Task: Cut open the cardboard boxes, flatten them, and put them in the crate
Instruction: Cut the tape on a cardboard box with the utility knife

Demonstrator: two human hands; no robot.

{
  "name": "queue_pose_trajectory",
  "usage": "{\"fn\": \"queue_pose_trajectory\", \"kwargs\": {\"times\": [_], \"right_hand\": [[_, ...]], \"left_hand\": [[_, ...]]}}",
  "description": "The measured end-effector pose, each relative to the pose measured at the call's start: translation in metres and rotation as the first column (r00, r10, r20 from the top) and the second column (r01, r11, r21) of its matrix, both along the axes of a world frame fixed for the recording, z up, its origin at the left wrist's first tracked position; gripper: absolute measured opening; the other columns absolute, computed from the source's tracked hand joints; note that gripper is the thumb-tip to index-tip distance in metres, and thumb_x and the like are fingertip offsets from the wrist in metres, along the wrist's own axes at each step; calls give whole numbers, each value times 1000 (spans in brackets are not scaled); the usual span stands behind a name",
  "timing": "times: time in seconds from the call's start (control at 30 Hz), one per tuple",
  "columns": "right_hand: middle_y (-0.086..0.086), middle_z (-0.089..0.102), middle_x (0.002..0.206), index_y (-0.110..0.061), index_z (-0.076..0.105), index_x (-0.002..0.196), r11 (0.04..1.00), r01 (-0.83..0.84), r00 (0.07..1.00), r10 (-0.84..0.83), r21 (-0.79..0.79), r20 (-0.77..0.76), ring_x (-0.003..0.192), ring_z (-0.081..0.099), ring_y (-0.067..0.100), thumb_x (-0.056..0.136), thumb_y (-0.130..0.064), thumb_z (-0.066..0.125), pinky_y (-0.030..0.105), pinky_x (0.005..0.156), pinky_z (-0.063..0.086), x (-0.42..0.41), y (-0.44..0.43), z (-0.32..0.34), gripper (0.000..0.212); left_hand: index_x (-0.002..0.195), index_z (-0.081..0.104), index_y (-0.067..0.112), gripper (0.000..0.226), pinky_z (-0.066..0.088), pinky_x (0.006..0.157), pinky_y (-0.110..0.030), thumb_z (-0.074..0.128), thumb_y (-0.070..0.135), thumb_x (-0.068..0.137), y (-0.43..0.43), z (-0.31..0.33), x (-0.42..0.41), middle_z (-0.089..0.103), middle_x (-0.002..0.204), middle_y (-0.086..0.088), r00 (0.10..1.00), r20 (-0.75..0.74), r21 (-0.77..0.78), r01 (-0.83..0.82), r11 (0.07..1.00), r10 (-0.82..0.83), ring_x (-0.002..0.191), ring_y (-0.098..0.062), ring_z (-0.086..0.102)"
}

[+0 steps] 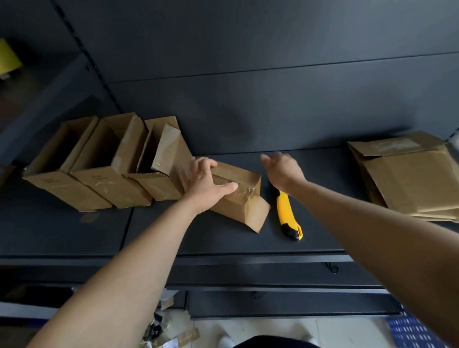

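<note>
Looks like a shop stockroom: dark metal shelving [248,149], cardboard boxes [103,170] lined up, tiled floor [338,329].

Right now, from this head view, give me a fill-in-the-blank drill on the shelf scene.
The left hand holds the taped box, while the right hand holds ____. The utility knife beside that box has a ____ body. Left of the taped box stand ____ opened boxes in a row. The flattened cardboard stack lies to the ____ of the utility knife.
Missing: nothing; yellow; three; right.
</note>
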State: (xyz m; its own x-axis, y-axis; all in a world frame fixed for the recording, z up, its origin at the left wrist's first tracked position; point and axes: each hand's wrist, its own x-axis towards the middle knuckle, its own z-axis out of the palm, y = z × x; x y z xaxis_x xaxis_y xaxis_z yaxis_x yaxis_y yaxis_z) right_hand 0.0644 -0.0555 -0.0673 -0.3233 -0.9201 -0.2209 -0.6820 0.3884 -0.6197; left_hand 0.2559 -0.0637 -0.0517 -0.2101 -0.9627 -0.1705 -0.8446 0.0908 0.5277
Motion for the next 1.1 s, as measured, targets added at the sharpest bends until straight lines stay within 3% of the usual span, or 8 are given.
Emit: {"fn": "queue_pose_trajectory", "kwargs": {"times": [0.07, 0.13, 0.23, 0.3, 0.53, 0.73, 0.87, 1.1], "right_hand": [[5, 61, 115, -12, 59, 119, 979, -203, 970, 201, 3, 137, 104, 57, 22, 94, -49, 49, 34, 87, 45, 10, -2, 17, 45], [3, 58, 123, -14, 55, 130, 918, -382, 924, 378, 105, 60, 113, 54, 21, 90, -48, 57, 29, 87, 42, 17, -3, 21, 52], [7, 55, 131, -14, 47, 138, 877, -447, 890, 455, 174, -7, 118, 52, 25, 87, -47, 62, 29, 89, 41, 23, -1, 19, 63], [7, 54, 130, -14, 45, 140, 862, -462, 878, 478, 206, -31, 118, 53, 26, 83, -50, 67, 33, 91, 44, 26, 0, 20, 71], [5, 61, 87, -14, 60, 99, 796, -526, 749, 601, 299, -279, 74, 59, 21, 93, -43, 56, 26, 56, 42, 38, -2, 25, 30], [7, 57, 79, -6, 60, 97, 743, -571, 646, 669, 349, -367, 70, 58, 24, 92, -24, 49, 31, 59, 44, 45, -2, 24, 22], [9, 60, 85, -6, 58, 95, 756, -561, 664, 654, 337, -362, 72, 57, 24, 95, -24, 40, 32, 63, 44, 44, 1, 21, 26], [5, 57, 80, -9, 58, 90, 758, -565, 667, 652, 327, -361, 72, 55, 22, 102, -24, 33, 28, 58, 41, 45, 0, 26, 32]], "left_hand": [[132, 29, 20, 83, 13, 115, -47, 71, 57, 71, -3, -1, -2, 18, 138, -2, 992, 71, 12, -103, 995, 102, 135, -26, 12], [127, 26, 20, 87, 25, 111, -48, 77, 55, 66, -8, -1, -3, 18, 139, -6, 977, 44, 122, -213, 969, 209, 133, -31, 18], [131, 25, 25, 85, 47, 93, -50, 83, 35, 69, -11, 1, -2, 24, 140, -9, 898, -190, 388, -302, 871, 396, 127, -33, 35], [136, 26, 27, 85, 54, 82, -50, 82, 31, 71, -8, -1, -1, 28, 140, -7, 839, -290, 454, -302, 838, 460, 123, -31, 41], [135, 29, 26, 76, 55, 82, -45, 77, 15, 77, -5, -9, -3, 33, 139, -8, 788, -345, 472, -323, 820, 509, 120, -31, 45], [125, 35, 28, 60, 55, 80, -44, 71, 27, 77, -3, -16, -3, 34, 128, -5, 790, -358, 467, -311, 828, 498, 106, -26, 46], [127, 28, 30, 61, 53, 86, -46, 68, 37, 80, -3, -22, -6, 25, 120, -4, 801, -368, 471, -279, 837, 473, 105, -25, 41], [124, 31, 28, 51, 55, 75, -47, 64, 35, 85, -7, -26, -6, 28, 130, -9, 794, -358, 430, -327, 841, 492, 107, -31, 45]]}}
